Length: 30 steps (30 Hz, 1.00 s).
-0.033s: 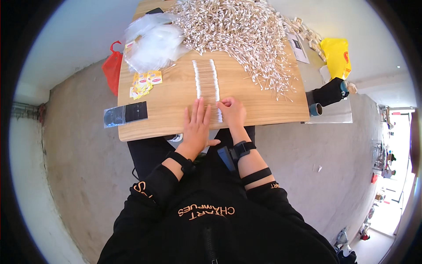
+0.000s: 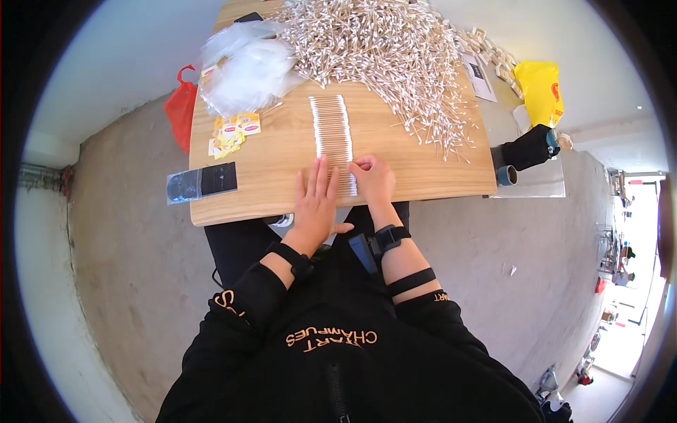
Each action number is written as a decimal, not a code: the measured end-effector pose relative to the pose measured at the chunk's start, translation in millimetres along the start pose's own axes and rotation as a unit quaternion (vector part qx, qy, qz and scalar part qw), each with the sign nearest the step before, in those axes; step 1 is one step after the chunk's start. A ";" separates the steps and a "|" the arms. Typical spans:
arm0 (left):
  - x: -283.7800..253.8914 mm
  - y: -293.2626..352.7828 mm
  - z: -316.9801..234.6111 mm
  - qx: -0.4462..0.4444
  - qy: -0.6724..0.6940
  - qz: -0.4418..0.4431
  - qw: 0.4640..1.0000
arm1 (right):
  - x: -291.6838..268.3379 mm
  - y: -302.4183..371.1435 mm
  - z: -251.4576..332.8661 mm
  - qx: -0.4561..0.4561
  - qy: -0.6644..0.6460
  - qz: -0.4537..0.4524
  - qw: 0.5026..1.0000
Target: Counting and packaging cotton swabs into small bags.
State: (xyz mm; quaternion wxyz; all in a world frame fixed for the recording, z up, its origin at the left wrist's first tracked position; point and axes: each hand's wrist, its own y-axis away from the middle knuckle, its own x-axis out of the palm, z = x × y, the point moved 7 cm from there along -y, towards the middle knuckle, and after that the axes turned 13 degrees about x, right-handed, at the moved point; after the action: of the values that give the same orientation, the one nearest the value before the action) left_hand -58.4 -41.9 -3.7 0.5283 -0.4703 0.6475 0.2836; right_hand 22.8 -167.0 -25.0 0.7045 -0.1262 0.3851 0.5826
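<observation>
A row of cotton swabs lies side by side on the wooden table, like a ladder running toward me. My left hand is open, its fingers stretched out flat over the left part of the near end of the row. At the right edge of that end, my right hand has thumb and fingertips pinched together against the white swab tips. Whatever may be between those fingertips is too small to make out. Beyond the row, a large loose heap of cotton swabs covers the far side of the table.
Clear plastic bags lie at the far left, with yellow-and-white cards nearer. A dark flat item in a clear sleeve overhangs the left edge. Past the right edge are a cup, a black bottle and a yellow bag.
</observation>
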 end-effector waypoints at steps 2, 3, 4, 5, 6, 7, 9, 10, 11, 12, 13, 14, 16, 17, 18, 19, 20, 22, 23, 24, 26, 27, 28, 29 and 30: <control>0.6 0.4 -0.3 0.000 -0.006 0.009 1.000 | -1.1 4.1 4.7 -0.010 0.012 -0.021 1.000; 0.4 0.3 -0.1 0.000 -0.005 0.007 1.000 | -2.5 5.4 6.2 -0.020 0.023 -0.041 0.999; 1.6 0.7 0.8 -0.003 -0.006 0.014 1.000 | -1.6 5.7 6.2 -0.021 0.025 -0.042 0.999; 3.0 1.3 1.3 -0.006 -0.007 0.021 1.000 | -0.9 6.0 5.9 -0.018 0.027 -0.046 0.998; 3.0 1.1 1.3 -0.006 -0.005 0.019 1.000 | 0.7 4.5 3.5 -0.016 0.030 -0.050 0.998; 2.4 0.9 0.5 -0.001 -0.004 0.011 1.000 | 2.5 4.0 0.8 -0.017 0.032 -0.051 0.998; 2.0 1.6 0.2 0.001 0.001 0.001 1.000 | -5.9 8.7 -3.1 -0.045 -0.121 -0.099 0.987; 2.5 2.0 0.2 0.002 0.000 0.001 1.000 | -3.5 12.4 -5.4 -0.047 -0.117 -0.098 0.987; 3.2 2.2 0.4 0.003 0.000 0.001 1.000 | 3.6 15.0 -16.1 -0.006 -0.280 -0.034 0.959; 2.6 3.0 0.7 0.000 0.003 0.001 1.000 | 12.7 20.0 -21.7 0.037 -0.432 0.030 0.900; 1.7 3.3 1.4 -0.002 -0.004 0.004 1.000 | 17.5 25.3 -19.6 0.038 -0.429 0.032 0.902; 1.6 3.9 2.1 -0.004 -0.010 0.008 1.000 | 21.8 30.9 -17.4 0.031 -0.480 0.030 0.876; 0.7 1.7 1.9 -0.001 -0.007 0.004 1.000 | 26.4 29.6 -23.1 0.022 -0.529 0.023 0.848; 0.1 0.7 1.6 0.002 -0.006 0.000 1.000 | 29.9 24.9 -22.3 -0.012 -0.498 0.031 0.867; 3.4 1.4 3.1 0.000 -0.004 0.000 1.000 | 32.6 24.9 -17.3 -0.044 -0.465 0.040 0.883; 5.6 1.9 3.7 0.005 -0.038 -0.004 0.999 | 35.1 26.0 -18.9 -0.044 -0.463 0.041 0.884; 7.0 2.8 4.2 0.010 -0.071 -0.009 0.997 | 38.4 28.2 -19.7 -0.045 -0.429 0.040 0.901; 8.5 6.4 7.0 0.004 -0.069 -0.001 0.998 | 42.2 36.2 -14.9 -0.046 -0.390 0.044 0.919; 9.6 8.1 8.5 0.001 -0.068 0.008 0.998 | 41.0 40.9 -11.3 -0.062 -0.386 0.031 0.920; 6.4 10.6 10.3 -0.005 -0.067 0.007 0.998 | 39.3 47.1 -5.0 -0.079 -0.382 0.021 0.920; 1.7 19.4 15.0 -0.017 0.003 0.028 0.999 | 38.3 66.7 12.5 -0.072 -0.355 0.032 0.931; -1.4 20.8 17.0 -0.023 0.004 0.027 0.999 | 38.1 72.4 17.6 -0.067 -0.332 0.034 0.940; -2.8 22.3 18.8 -0.023 0.000 0.035 0.999 | 41.5 73.9 17.9 -0.069 -0.330 0.040 0.941; -3.3 24.8 21.3 -0.024 -0.004 0.044 0.999 | 45.3 75.7 20.2 -0.081 -0.324 0.051 0.941; -2.1 28.5 26.1 -0.033 -0.005 0.043 0.999 | 50.2 77.2 24.8 -0.093 -0.318 0.064 0.941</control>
State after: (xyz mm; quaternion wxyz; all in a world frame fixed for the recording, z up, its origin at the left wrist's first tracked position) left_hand -73.3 -7.3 -12.8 0.5031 -0.4580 0.6547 0.3294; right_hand -37.0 -92.8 -22.0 0.7367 0.0257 0.0919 0.6694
